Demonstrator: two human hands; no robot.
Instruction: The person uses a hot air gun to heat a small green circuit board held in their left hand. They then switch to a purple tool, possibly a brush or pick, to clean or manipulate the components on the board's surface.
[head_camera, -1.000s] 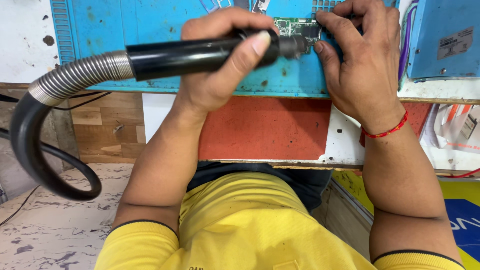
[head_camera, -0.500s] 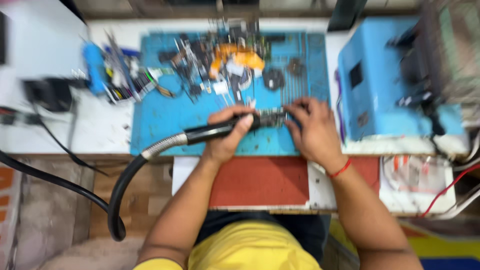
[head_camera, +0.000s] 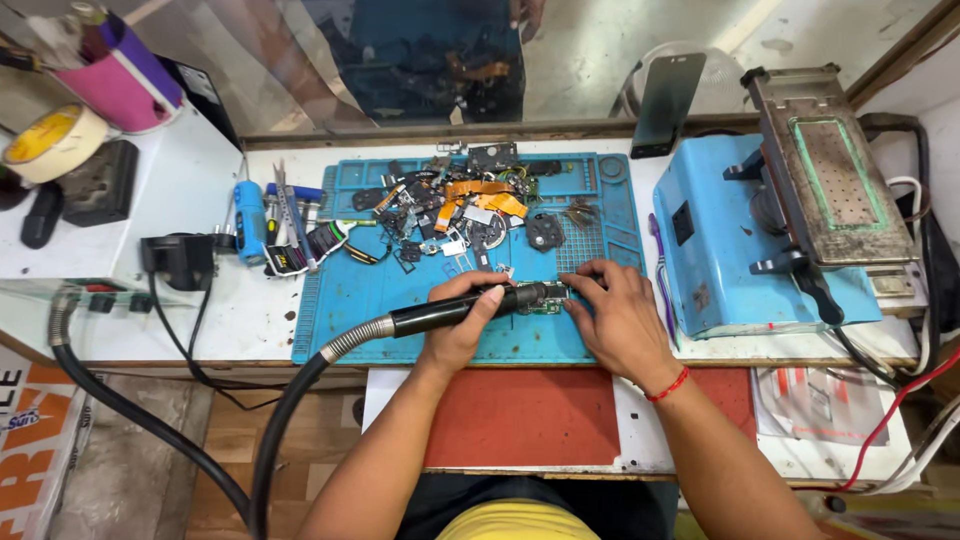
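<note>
Two hands meet near the front edge of the blue work mat (head_camera: 340, 310): the left hand's (head_camera: 462, 325) fingers wrap the black hot-air handpiece (head_camera: 470, 305), its nozzle over a small circuit board (head_camera: 545, 303). The right hand's (head_camera: 620, 320) fingertips press that board flat. Heating seems underway; next calls for a steady nozzle.

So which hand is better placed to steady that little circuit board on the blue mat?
Probably the right hand: its fingers already rest beside the small board, while the left hand grips the black handpiece.
</note>
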